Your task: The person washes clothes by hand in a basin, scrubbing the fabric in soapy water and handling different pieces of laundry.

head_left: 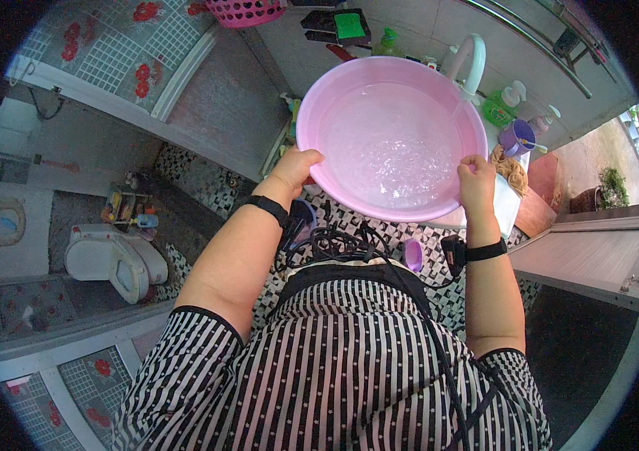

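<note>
A large pink plastic basin [307, 121] fills the upper middle of the view, with rippling clear water [398, 152] inside. My left hand [295, 168] grips its near left rim, the thumb over the edge. On the right rim, my right hand [476, 179] is closed with the thumb and fingers at the edge. The curved white faucet [474, 67] reaches over the basin's far right side. Beneath the basin, part of a white sink [504, 203] shows; how the basin rests on it is hidden.
Right of the basin are a green pump bottle [500, 107], a purple cup [515, 137] with a toothbrush and a tan cloth [511, 172]. Black cables [342, 243] hang before my waist. A purple container [412, 255] is below. A toilet [110, 256] is at left, an open door [590, 253] at right.
</note>
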`<action>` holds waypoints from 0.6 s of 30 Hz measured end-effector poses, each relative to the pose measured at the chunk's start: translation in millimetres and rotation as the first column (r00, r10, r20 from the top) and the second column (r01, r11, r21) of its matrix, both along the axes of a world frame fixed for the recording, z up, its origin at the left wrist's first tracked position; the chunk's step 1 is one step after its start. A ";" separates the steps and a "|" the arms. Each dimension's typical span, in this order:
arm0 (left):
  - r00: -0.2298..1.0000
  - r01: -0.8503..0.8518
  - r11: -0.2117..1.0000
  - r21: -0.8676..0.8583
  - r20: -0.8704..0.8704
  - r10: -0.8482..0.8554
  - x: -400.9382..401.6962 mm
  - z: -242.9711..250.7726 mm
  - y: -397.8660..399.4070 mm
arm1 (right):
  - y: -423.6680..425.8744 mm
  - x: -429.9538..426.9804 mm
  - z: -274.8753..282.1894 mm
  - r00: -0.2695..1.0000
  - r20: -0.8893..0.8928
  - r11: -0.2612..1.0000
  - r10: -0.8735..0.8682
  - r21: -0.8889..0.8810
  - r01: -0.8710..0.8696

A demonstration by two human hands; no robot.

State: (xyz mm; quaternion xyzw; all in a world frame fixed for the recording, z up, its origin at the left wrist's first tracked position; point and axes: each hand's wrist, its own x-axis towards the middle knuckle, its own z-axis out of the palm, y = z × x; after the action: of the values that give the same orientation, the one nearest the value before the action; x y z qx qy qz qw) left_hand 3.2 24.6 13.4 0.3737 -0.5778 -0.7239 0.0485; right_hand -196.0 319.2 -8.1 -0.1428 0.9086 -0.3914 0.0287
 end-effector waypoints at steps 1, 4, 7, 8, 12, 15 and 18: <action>1.000 0.004 1.000 0.012 0.002 -0.004 1.1 -2.9 -2.6 | -2.4 3.8 3.9 0.999 -0.050 0.999 -0.018 -0.041 0.016; 1.000 0.012 1.000 0.025 0.000 -0.012 0.2 -5.2 -3.7 | -4.0 6.1 1.4 0.986 -0.151 0.989 -0.063 -0.141 0.042; 1.000 0.022 1.000 0.018 0.010 -0.022 0.3 -1.1 -2.0 | -7.1 10.3 6.3 0.983 -0.138 0.969 -0.118 -0.233 0.083; 0.999 0.030 1.000 0.010 0.021 -0.030 0.8 0.2 -1.7 | -8.3 11.7 8.3 0.987 -0.075 0.957 -0.145 -0.265 0.120; 1.000 0.028 0.999 0.023 -0.002 -0.028 1.3 -6.1 -4.5 | -5.7 7.3 3.0 0.992 0.003 0.952 -0.129 -0.281 0.125; 0.999 0.032 0.999 0.023 -0.012 -0.032 0.6 -4.5 -3.2 | -5.4 5.7 2.1 0.992 0.017 0.947 -0.122 -0.298 0.122; 1.000 0.017 1.000 0.017 -0.008 -0.017 1.1 -4.2 -2.9 | -8.9 10.3 12.2 0.988 0.132 0.911 -0.075 -0.393 0.121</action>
State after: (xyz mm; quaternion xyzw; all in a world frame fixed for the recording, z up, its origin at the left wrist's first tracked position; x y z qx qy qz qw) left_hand 4.3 21.7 9.2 0.3662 -0.5747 -0.7307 0.0415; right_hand -185.7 310.3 4.0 -0.0772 0.8123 -0.5773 0.0312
